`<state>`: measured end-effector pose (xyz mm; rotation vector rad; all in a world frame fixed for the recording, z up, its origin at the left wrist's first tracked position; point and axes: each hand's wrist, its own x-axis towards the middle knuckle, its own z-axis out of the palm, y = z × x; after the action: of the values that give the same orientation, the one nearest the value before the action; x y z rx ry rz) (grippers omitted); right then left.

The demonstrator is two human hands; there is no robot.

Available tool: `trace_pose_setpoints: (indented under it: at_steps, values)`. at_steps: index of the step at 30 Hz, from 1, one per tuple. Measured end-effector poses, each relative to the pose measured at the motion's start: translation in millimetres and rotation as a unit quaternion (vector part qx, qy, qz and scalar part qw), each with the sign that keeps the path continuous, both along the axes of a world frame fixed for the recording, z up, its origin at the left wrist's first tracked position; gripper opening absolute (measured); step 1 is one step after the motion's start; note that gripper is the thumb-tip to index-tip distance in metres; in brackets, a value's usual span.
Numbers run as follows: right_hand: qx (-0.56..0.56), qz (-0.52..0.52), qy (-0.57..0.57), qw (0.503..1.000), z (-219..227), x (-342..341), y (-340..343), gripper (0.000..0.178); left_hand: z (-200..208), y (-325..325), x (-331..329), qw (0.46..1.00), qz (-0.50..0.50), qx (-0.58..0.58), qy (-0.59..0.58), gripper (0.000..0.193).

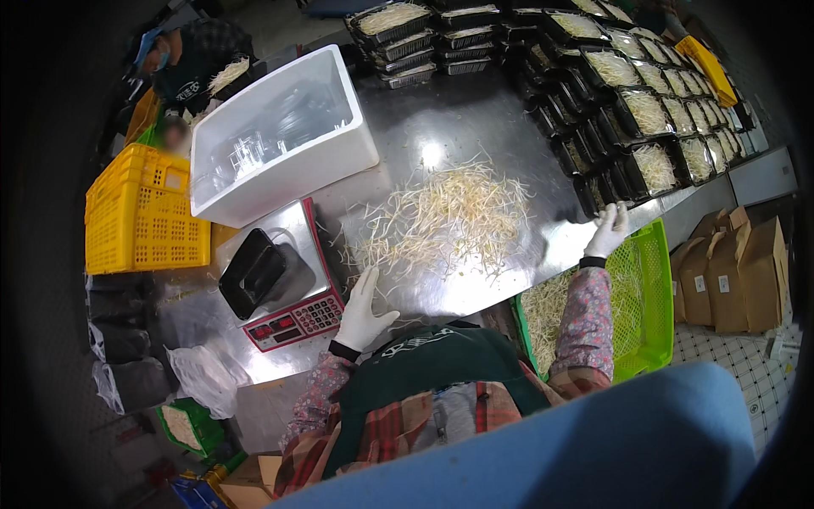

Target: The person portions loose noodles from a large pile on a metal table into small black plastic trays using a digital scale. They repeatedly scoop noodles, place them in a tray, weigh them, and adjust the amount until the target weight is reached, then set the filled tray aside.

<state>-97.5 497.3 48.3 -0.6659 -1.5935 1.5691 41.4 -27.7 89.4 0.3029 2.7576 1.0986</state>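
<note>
My left hand [366, 312], in a white glove, has its fingers stretched out and holds nothing. It is beside the near left edge of a loose pile of bean sprouts [462, 216] on the metal table. Left of that hand stands a red and silver weighing scale [292, 322], with an empty black plastic tray [253, 273] on its plate. My right hand [607, 231], also gloved in white, is raised over the table's right edge near the stacked packs. Its fingers are loosely bent and apart, with nothing visible in them.
Black trays of sprouts [653, 170] stand stacked at the right and back. A white foam box [284, 161] and yellow crate [144, 212] stand left. Below my right arm is a green crate [649, 297] with sprouts; paper bags [738, 276] stand beyond. Another person [199, 64] works far left.
</note>
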Motion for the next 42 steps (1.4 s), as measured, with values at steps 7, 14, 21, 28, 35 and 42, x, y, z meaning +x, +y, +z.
trace_pose_setpoints:
  at_steps: [7,14,21,28,35,42]
  values:
    - [0.453,0.312,-0.319,0.772,-33,-6,-119,0.092,-53,51,-95,0.995,-0.044,-0.072,0.045,0.109]
    - [0.477,0.464,-0.398,0.632,-16,-96,-198,0.103,-58,124,-218,0.982,-0.028,-0.184,0.024,0.097]
    - [0.3,0.497,-0.271,0.768,7,-57,-186,0.031,-29,106,-178,0.991,-0.033,0.101,0.075,0.032]
    - [0.273,0.529,-0.244,0.765,-17,22,-175,0.046,-73,61,-96,0.995,-0.047,0.036,0.08,0.044]
    - [0.426,0.412,-0.378,0.712,-13,9,-163,0.088,-67,61,-100,0.99,0.009,-0.123,0.075,0.062]
    - [0.343,0.48,-0.158,0.792,-35,62,-188,0.026,-86,51,-52,0.992,-0.032,0.02,0.124,0.036]
